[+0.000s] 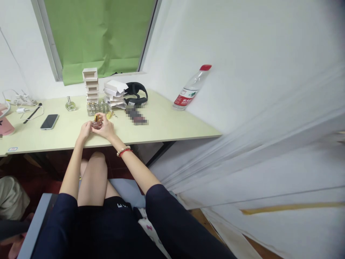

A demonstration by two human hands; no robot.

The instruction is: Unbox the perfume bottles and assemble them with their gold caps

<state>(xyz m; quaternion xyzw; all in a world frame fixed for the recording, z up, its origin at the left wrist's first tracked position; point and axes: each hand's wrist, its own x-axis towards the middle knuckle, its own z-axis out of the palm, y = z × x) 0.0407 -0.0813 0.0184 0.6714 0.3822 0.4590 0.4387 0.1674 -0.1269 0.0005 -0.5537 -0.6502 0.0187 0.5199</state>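
Observation:
Near the table's front edge, both my hands are closed around a small pinkish perfume bottle (97, 124) with a gold cap. My left hand (85, 130) grips its left side. My right hand (106, 127) wraps the right side, with fingers up by the cap. Just behind them stand several clear glass bottles (97, 108) in a tight group. Small gold pieces (110, 115) lie beside my right fingers. Parts of the held bottle are hidden by my fingers.
White open boxes (90, 75) are stacked behind the glass bottles, with more white cartons (115, 88) and a black headset (137, 95) beside them. A water bottle (188, 90) stands by the right wall. Leftward are a round glass bottle (70, 104), a phone (49, 122) and cables (32, 111).

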